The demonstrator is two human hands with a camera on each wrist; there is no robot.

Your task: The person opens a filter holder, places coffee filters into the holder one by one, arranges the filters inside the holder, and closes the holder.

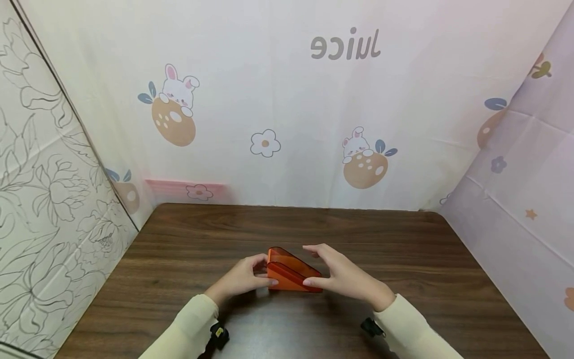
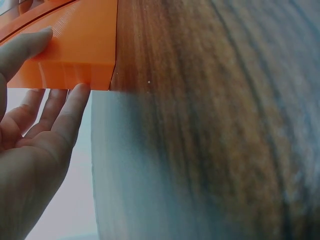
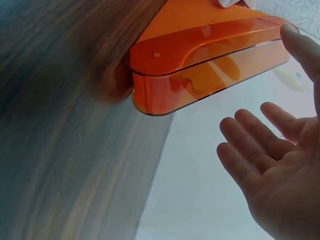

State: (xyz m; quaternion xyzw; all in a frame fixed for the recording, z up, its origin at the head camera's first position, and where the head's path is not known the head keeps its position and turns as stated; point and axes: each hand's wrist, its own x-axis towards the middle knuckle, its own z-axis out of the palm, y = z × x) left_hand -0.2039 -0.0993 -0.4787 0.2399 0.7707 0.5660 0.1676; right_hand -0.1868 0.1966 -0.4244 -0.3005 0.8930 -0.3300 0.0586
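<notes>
An orange wedge-shaped box [image 1: 287,280] with a see-through orange cover [image 3: 200,45] along its sloping side stands on the table, in the middle of the head view. My left hand [image 1: 242,277] holds its tall left end. In the left wrist view the thumb lies on the flat orange face and fingertips meet the narrow end. To the right, my right hand [image 1: 343,274] has its thumb at the low part of the cover. Its other fingers are spread loosely and stand apart from the box in the right wrist view.
The dark wood-grain table [image 1: 188,239] has rounded far corners. A printed curtain [image 1: 269,99] hangs behind it, with more patterned cloth at both sides. A black wrist device [image 1: 218,335] sits below the left sleeve, another [image 1: 372,327] at the right one.
</notes>
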